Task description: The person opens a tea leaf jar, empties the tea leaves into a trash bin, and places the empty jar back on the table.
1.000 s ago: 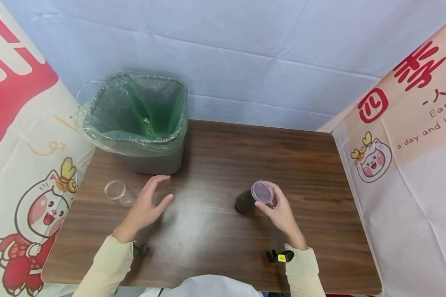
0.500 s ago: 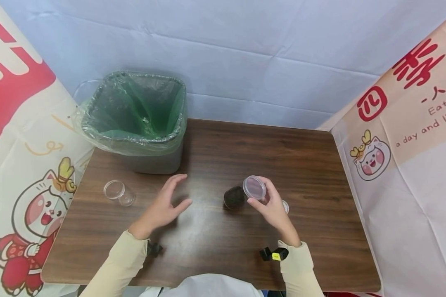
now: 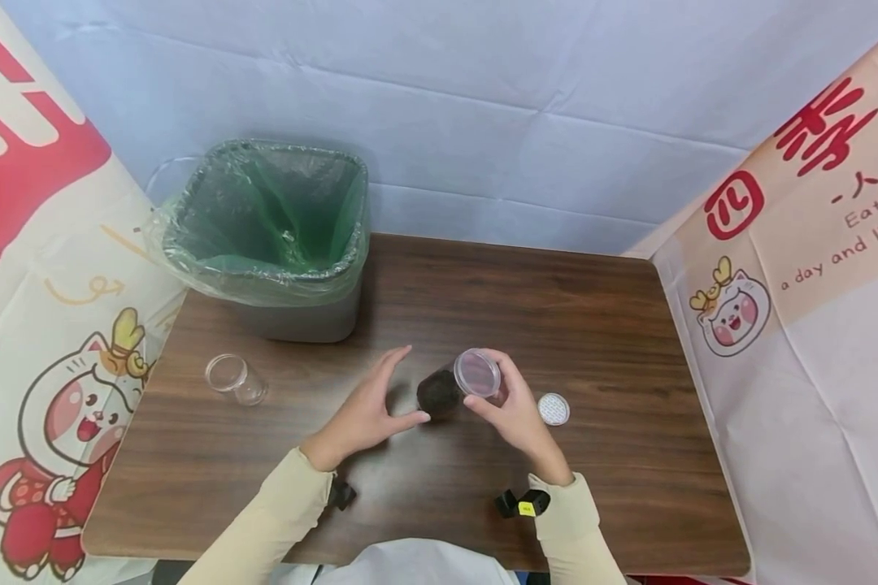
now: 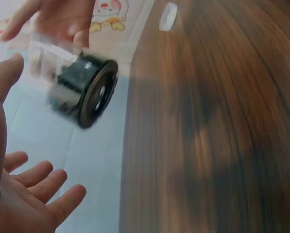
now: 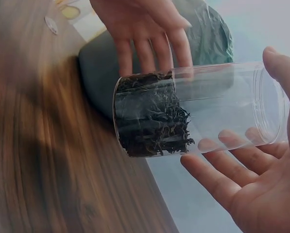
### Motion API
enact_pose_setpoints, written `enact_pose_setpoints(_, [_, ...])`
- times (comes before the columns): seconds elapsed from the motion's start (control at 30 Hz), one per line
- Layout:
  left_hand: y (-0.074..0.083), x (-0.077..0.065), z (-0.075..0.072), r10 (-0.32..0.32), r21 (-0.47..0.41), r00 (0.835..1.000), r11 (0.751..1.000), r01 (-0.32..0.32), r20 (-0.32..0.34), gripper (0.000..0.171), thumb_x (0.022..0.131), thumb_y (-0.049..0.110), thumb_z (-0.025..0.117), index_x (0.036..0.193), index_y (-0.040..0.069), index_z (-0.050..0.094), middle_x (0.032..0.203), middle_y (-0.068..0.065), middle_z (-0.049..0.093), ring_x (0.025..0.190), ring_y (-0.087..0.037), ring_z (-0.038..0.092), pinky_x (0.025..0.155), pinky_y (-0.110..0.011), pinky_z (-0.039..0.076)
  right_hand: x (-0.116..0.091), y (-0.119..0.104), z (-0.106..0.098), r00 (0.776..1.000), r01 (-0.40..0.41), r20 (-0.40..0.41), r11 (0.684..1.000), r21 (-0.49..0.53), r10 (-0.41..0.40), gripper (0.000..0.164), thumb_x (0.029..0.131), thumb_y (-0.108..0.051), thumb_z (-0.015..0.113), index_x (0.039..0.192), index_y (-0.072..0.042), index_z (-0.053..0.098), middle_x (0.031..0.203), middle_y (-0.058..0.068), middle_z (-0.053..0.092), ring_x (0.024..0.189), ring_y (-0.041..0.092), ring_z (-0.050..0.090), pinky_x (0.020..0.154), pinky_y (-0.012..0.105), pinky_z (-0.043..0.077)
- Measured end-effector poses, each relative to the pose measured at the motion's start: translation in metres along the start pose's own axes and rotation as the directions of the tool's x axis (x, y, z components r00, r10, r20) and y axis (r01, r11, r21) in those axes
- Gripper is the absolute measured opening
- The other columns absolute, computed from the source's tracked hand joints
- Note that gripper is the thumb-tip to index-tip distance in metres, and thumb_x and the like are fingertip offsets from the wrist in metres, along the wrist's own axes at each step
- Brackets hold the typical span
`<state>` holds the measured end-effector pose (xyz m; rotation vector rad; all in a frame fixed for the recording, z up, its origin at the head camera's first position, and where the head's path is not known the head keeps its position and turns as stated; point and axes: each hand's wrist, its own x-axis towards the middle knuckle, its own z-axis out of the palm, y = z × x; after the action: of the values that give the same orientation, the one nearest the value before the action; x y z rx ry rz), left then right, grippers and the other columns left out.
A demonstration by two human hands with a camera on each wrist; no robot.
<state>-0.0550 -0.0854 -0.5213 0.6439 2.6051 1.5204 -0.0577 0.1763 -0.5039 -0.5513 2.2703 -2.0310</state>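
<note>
A clear cylindrical jar with dark, dry leaf-like shreds packed at its base is held above the table in my right hand. Thumb and fingers grip it near the rim, and it tilts with its base to the left. The shreds look like loose tea leaves in the right wrist view. My left hand is beside the base, fingers spread and thumb apart, holding nothing. Whether a fingertip touches the jar cannot be told. A round white lid lies right of my right hand.
A second clear jar, with nothing visible inside, is at the table's left. Behind it stands a grey bin lined with a green plastic bag. The brown wooden table meets fabric walls at its back and sides.
My right hand has carried the jar leftward, uncovering the white lid. My left hand has moved right, towards the jar's base. The second jar and bin stay put.
</note>
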Motion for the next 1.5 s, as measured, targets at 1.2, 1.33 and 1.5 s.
enact_pose_setpoints(1.2, [0.004,0.002,0.034,0.099,-0.016,0.993,0.995,-0.099,0.059,0.084,0.094,0.016,0.075,0.157,-0.001,0.024,0.157,-0.022,0.035,0.145,-0.035,0.036,0.116,-0.053,0.032,0.002,-0.005,0.013,0.998,0.067,-0.008,0.996,0.055,-0.066,0.07,0.091,-0.025,0.08,0.14,0.01,0.044,0.136,0.032,0.049,0.126,0.016,0.052,0.106,0.024,0.043])
enact_pose_setpoints(1.33, [0.006,0.002,0.035,0.12,-0.01,0.992,0.993,-0.12,0.045,0.082,0.094,0.016,0.075,0.156,-0.002,0.024,0.155,-0.023,0.037,0.143,-0.036,0.037,0.115,-0.055,0.033,0.001,-0.006,0.016,0.997,0.077,-0.013,0.996,0.054,-0.076,0.079,0.091,-0.039,0.078,0.142,0.009,0.042,0.139,0.03,0.047,0.129,0.03,0.049,0.108,0.028,0.041])
enact_pose_setpoints(1.5, [0.006,0.003,0.038,0.125,0.004,0.991,0.992,-0.125,0.044,0.081,0.095,0.016,0.074,0.155,-0.003,0.025,0.154,-0.022,0.038,0.143,-0.034,0.037,0.115,-0.053,0.033,0.001,-0.004,0.02,0.995,0.095,-0.046,0.99,0.106,-0.09,0.093,0.091,-0.049,0.075,0.149,0.008,0.032,0.145,0.03,0.044,0.132,0.033,0.047,0.108,0.029,0.041])
